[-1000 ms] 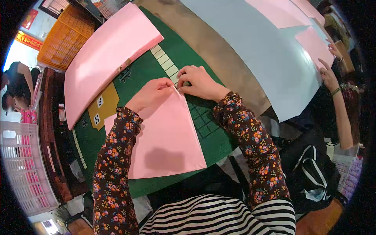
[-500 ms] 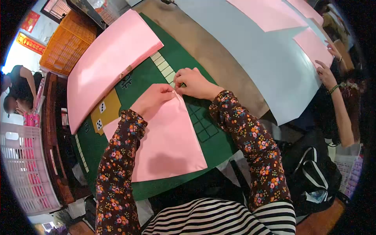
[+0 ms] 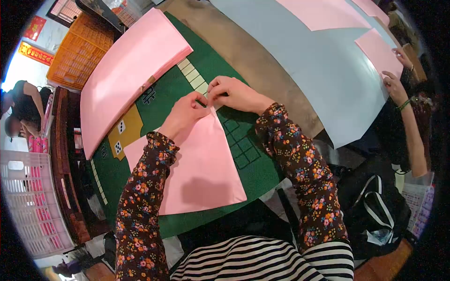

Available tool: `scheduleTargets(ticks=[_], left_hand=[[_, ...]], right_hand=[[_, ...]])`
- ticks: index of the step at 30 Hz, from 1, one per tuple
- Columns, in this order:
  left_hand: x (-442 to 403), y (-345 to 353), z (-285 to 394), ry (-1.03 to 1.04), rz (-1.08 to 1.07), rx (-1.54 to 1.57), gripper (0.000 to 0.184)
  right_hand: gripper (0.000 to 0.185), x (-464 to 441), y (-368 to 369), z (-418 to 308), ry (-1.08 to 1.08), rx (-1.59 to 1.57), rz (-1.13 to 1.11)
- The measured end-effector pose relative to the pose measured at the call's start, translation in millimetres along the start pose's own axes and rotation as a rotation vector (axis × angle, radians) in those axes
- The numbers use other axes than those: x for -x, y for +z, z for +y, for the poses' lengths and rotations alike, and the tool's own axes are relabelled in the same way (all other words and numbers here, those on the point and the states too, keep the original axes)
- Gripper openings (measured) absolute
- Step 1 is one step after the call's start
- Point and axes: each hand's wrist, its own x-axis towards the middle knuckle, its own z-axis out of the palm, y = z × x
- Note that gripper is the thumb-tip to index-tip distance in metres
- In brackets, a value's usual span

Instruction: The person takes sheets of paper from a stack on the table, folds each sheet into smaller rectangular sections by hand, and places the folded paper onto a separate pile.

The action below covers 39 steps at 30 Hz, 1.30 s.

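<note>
A pink sheet [image 3: 201, 164], folded along its right edge, lies on the green table mat [image 3: 176, 227] in front of me. My left hand [image 3: 186, 114] pinches the sheet near its top corner, thumb and fingertips together. Touching the same corner from the right, my right hand [image 3: 234, 95] has its fingers curled and pressed on the folded tip. The fingertips of both hands nearly meet there. Beyond them to the left rests a thick stack of pink sheets [image 3: 136, 70].
An orange basket [image 3: 82, 51] stands at the upper left, a white crate [image 3: 33, 201] at the left. On the right, a co-worker's hands [image 3: 396, 86] touch a pink sheet on a pale blue surface [image 3: 323, 89]. Another person [image 3: 28, 103] is at far left.
Both hands stay at the sheet's top corner, with fingers slightly shifted; my right hand has risen a little. The co-worker's pink sheet has turned slightly.
</note>
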Motion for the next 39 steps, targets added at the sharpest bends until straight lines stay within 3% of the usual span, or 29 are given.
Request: scheduleTargets(ticks=[2, 12, 19, 21, 22, 24, 26, 29, 34, 39], left_hand=[[-1.7, 0.7, 0.1, 0.007, 0.003, 0.011, 0.023], [-2.1, 8.7, 9.6, 0.055, 0.128, -0.157, 0.040], [4.1, 10.3, 7.2, 0.078, 0.140, -0.154, 0.041], [16.3, 22.4, 2.9, 0.497, 0.503, -0.415, 0.031], [28.2, 26.1, 9.9, 0.492, 0.501, -0.413, 0.031], [59.6, 32.9, 21.0, 0.702, 0.488, -0.655, 0.026], [97.1, 56.4, 13.8, 0.842, 0.303, -0.703, 0.022], [152.5, 93.8, 11.8, 0.697, 0.222, -0.611, 0.025], [165.2, 102.7, 10.2, 0.644, 0.060, -0.902, 0.028], [157.0, 101.6, 26.8, 0.747, -0.007, -0.966, 0.017]], right_hand=[[0.015, 0.7, -1.9, -0.2, -0.003, 0.054, -0.103], [0.022, 2.9, 1.3, -1.3, 0.042, 0.097, -0.062], [0.020, 5.2, 2.9, 0.8, -0.052, 0.274, -0.095], [0.019, 6.3, 1.7, -1.9, -0.049, 0.306, -0.111], [0.019, 6.4, 1.0, -1.5, -0.045, 0.283, -0.121], [0.019, 6.9, -0.5, -1.4, -0.035, 0.248, -0.136], [0.019, 7.5, -0.2, -1.6, -0.083, 0.306, -0.144], [0.016, 2.9, 3.8, 7.1, -0.105, 0.291, -0.115], [0.017, 2.7, 4.0, 2.5, -0.101, 0.287, -0.105], [0.023, 1.6, 3.7, 2.7, -0.078, 0.262, -0.117]])
